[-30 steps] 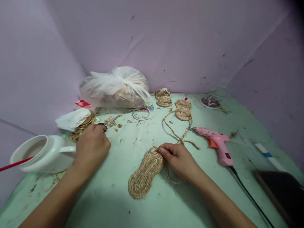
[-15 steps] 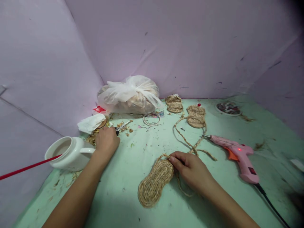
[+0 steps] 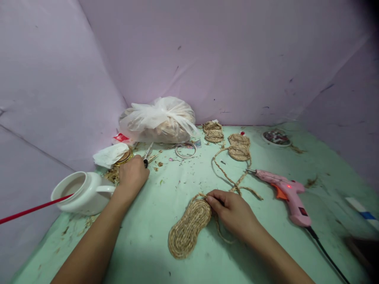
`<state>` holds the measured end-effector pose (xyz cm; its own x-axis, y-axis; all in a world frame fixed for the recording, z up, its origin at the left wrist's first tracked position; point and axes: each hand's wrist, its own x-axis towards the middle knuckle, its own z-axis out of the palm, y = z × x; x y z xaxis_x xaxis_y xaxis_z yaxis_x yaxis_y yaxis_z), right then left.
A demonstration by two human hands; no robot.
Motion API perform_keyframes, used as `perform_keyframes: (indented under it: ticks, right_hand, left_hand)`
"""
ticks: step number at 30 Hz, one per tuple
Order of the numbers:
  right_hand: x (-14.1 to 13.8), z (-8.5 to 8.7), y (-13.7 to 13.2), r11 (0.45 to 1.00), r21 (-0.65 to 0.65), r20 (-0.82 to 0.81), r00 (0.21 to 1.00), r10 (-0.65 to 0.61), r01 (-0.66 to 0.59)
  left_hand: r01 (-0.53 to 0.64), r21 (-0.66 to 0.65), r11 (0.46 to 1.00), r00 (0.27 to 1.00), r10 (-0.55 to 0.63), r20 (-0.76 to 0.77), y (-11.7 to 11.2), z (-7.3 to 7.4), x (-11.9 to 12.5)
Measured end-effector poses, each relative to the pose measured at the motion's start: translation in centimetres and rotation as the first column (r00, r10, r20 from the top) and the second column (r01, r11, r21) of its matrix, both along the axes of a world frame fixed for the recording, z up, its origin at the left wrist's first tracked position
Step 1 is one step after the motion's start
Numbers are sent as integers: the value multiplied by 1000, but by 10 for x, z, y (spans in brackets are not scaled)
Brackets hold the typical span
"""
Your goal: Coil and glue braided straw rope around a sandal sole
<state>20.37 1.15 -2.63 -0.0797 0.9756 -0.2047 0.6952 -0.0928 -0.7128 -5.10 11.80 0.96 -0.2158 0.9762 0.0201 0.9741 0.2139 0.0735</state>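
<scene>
My left hand (image 3: 134, 172) is closed around the dark handles of a pair of scissors (image 3: 149, 151), whose blades point up and away; its fingertips are mostly hidden. Between thumb and fingers, my right hand (image 3: 229, 205) pinches the braided cord at the upper right edge of a coiled, sole-shaped piece of straw braid (image 3: 189, 228). That piece lies flat on the green table. From beside the right hand a loose length of braided cord (image 3: 223, 171) loops out over the table, with one end crossing it.
A pink glue gun (image 3: 291, 197) with a lit red light lies at right. Behind are two woven miniature slippers (image 3: 239, 152), (image 3: 213, 136), a tied plastic bag (image 3: 160, 122), a white ring (image 3: 185, 150) and a round dish (image 3: 276, 138). A white jug (image 3: 93, 197) holding a red stick stands left.
The scissors in my left hand have turned, their blades now pointing more steeply away. My right hand keeps its pinch on the cord. The whole view has shifted slightly.
</scene>
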Motion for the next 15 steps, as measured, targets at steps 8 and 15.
perform_keyframes:
  ticks: [8, 15]
  right_hand:
    - [1, -1, 0, 1000, 5, -34, 999, 2, -2]
    - [0, -1, 0, 998, 12, -127, 991, -51, 53]
  left_hand:
    - [-114, 134, 984, 809, 14, 587, 8, 18, -10]
    - [20, 178, 984, 529, -161, 833, -29, 34, 14]
